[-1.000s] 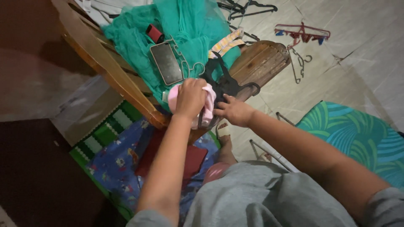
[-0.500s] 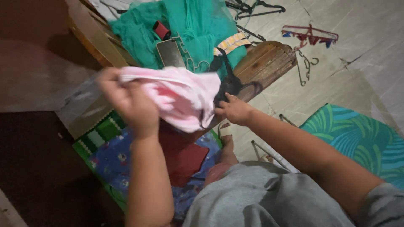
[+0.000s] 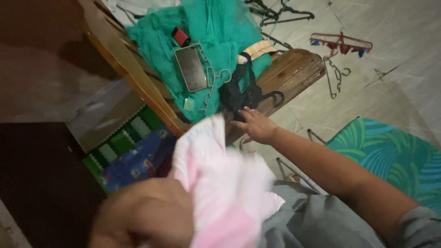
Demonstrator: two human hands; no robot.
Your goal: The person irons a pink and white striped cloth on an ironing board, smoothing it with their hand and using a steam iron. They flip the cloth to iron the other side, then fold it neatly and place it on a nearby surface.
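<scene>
A blurred pink cloth (image 3: pixel 220 183) is gripped by the left hand (image 3: pixel 142 216). The right hand (image 3: pixel 255 125) is spread loosely on the slatted wooden bench (image 3: pixel 294 69), touching a black garment (image 3: pixel 241 94). Wire hangers (image 3: pixel 337 76) are scattered on the pale tiled floor (image 3: pixel 395 69).

Left hand (image 3: pixel 142 213) is motion-blurred and cut off by the bottom edge; fingers can't be told apart, so the grip on the pink cloth (image 3: pixel 220 183) is unclear. The cloth is smeared too, its lower part running out of frame, and it hides the right hand's (image 3: pixel 255 125) thumb side. Right fingertips (image 3: pixel 243 111) sit at the black garment (image 3: pixel 241 94); contact can't be told. Hangers (image 3: pixel 275 9) beyond the fingers are clipped by the top edge.
</scene>
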